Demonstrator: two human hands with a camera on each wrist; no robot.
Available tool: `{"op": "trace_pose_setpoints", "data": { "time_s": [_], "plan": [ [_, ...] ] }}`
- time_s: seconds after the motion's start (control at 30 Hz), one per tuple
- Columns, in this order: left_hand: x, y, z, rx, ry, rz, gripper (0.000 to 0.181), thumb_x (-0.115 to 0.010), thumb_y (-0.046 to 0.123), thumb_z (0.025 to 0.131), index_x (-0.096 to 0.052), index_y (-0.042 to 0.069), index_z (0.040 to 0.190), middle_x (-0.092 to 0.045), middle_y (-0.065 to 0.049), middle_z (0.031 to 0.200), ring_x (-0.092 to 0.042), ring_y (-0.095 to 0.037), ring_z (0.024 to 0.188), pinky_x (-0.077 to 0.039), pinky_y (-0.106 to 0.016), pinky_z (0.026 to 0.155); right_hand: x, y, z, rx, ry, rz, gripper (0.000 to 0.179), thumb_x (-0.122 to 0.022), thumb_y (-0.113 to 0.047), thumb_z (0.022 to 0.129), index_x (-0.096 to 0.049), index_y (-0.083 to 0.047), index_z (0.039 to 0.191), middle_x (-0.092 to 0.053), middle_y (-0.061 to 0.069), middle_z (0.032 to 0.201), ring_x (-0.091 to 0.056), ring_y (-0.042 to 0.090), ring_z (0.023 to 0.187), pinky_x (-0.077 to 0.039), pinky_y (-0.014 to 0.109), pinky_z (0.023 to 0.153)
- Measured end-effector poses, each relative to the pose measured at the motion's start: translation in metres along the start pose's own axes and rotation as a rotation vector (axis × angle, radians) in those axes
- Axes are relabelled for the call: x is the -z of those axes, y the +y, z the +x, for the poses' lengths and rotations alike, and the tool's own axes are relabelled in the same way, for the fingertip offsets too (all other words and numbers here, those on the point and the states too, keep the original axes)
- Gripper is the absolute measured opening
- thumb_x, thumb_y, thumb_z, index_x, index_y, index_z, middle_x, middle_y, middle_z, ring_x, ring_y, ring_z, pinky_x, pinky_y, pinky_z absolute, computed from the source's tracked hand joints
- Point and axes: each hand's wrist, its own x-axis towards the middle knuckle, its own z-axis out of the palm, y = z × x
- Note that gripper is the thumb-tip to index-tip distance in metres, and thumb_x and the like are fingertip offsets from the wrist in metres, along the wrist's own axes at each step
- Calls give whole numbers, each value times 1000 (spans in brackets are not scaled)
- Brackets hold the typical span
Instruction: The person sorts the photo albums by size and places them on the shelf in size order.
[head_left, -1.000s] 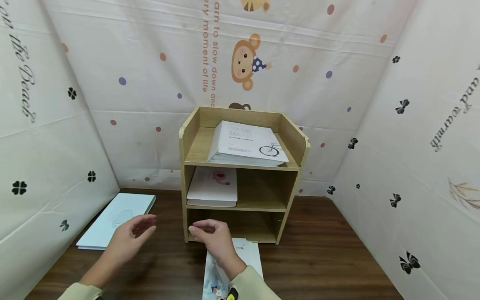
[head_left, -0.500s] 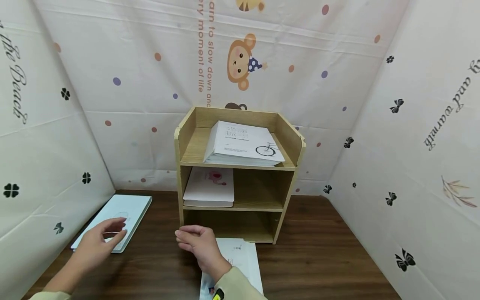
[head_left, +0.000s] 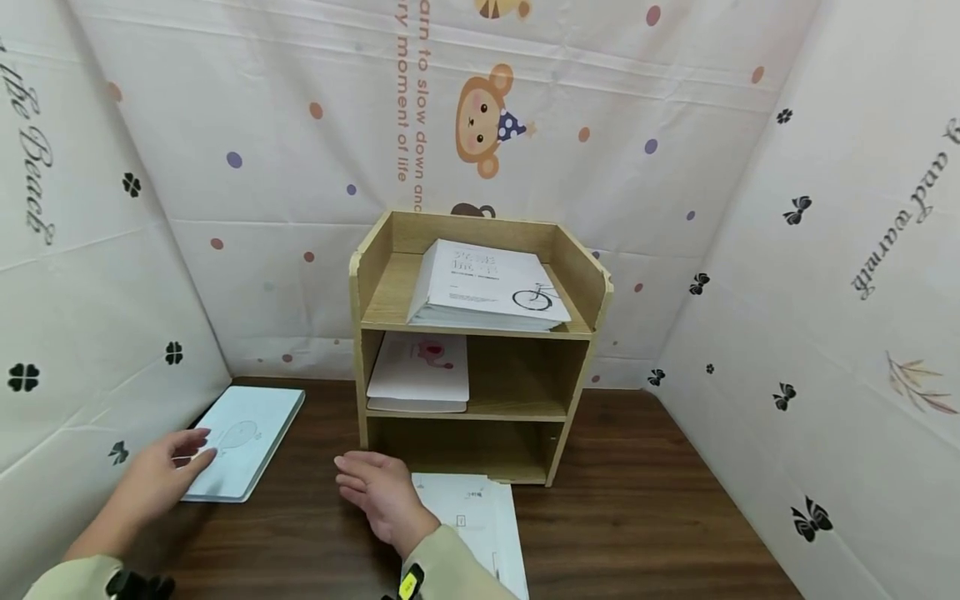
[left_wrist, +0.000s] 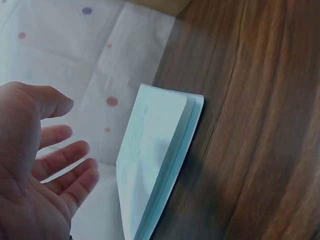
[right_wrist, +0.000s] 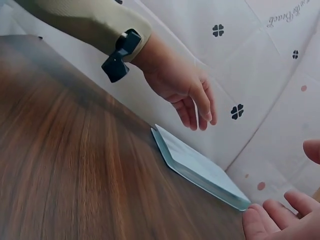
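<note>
A pale blue hardcover book [head_left: 255, 433] with a faint line drawing lies on the table at the left. My left hand [head_left: 153, 475] hovers over its near left part, fingers loosely bent and thumb apart. In the right wrist view, a gap shows between that left hand [right_wrist: 182, 90] and the book [right_wrist: 200, 167]. My right hand [head_left: 382, 496], holding nothing, is above the table in front of the shelf's left side, its fingers extended leftward. Beneath the right forearm lies a white booklet [head_left: 483, 508], partly hidden by the sleeve.
A three-tier wooden shelf [head_left: 362, 367] stands at the back middle. A thick white stack of books [head_left: 487, 287] with a bicycle drawing is on its top. A white book [head_left: 420, 367] with a pink figure lies on the middle tier's left. Printed cloth [head_left: 285, 192] walls surround the table [head_left: 637, 508].
My left hand has moved left, from beside the book's right edge to over its left part. My right hand has shifted left and its fingers have straightened, uncovering more of the booklet.
</note>
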Motion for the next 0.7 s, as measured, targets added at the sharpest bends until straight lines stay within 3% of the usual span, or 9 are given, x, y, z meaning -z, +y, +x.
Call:
{"op": "trace_pose_setpoints", "data": {
  "time_s": [0.07,0.13,0.4,0.7],
  "plan": [
    [1,-3,2,26,-18,29,61,-60,31,103,-48,-20,135,-54,-45,129,-57,-59,112,-54,-63,88,-2,3,3,-20,9,16,35,-78,-13,89,-68,2,119,-73,11,116,-70,22,100,-58,43,100],
    [2,-5,4,43,-28,65,62,-60,30,103,-47,-21,136,-51,-46,131,-55,-61,113,-52,-66,89,-5,7,6,-37,13,31,35,-78,-13,89,-67,2,120,-71,11,118,-69,25,104,-56,45,102],
    [5,-16,7,147,2,156,60,-59,24,98,-47,-23,132,-48,-46,132,-48,-63,116,-47,-69,90,-19,20,15,-65,27,56,48,-78,-12,89,-62,5,131,-66,16,130,-62,39,124,-51,51,109],
    [0,-22,9,274,1,170,59,-58,23,96,-47,-21,133,-47,-46,133,-46,-63,119,-45,-70,96,-36,31,21,-85,51,56,54,-78,-11,88,-59,8,135,-61,23,137,-59,43,127,-49,54,110]
  ]
}}
